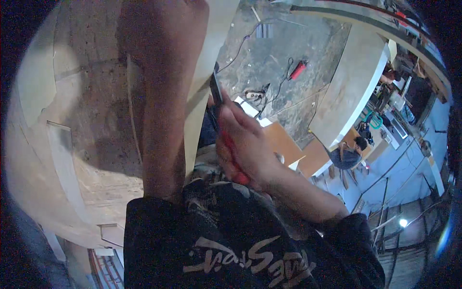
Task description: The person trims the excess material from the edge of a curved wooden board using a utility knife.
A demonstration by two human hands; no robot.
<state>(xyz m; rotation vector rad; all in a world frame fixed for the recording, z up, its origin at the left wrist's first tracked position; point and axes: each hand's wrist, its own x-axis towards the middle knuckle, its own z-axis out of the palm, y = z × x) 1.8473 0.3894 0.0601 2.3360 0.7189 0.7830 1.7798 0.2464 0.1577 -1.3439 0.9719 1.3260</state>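
Note:
My right hand [245,144] is closed around the red handle of a hand tool [216,89]. The tool's dark, narrow metal end points up against the pale edge of a wooden panel [214,31]; its exact kind is unclear. My left forearm stretches up across the panel, and my left hand [166,17] lies in shadow at the top of the picture. Its fingers are hidden or cut off. To the left spreads a broad, worn plywood surface [96,91], darkened by a shadow.
On the concrete floor lie a red corded object [298,70] and a socket strip [255,94]. Brown boards [288,147] rest beyond my right hand. A large pale panel [349,86] stands to the right. Another person [347,153] sits farther off, near a cluttered work area.

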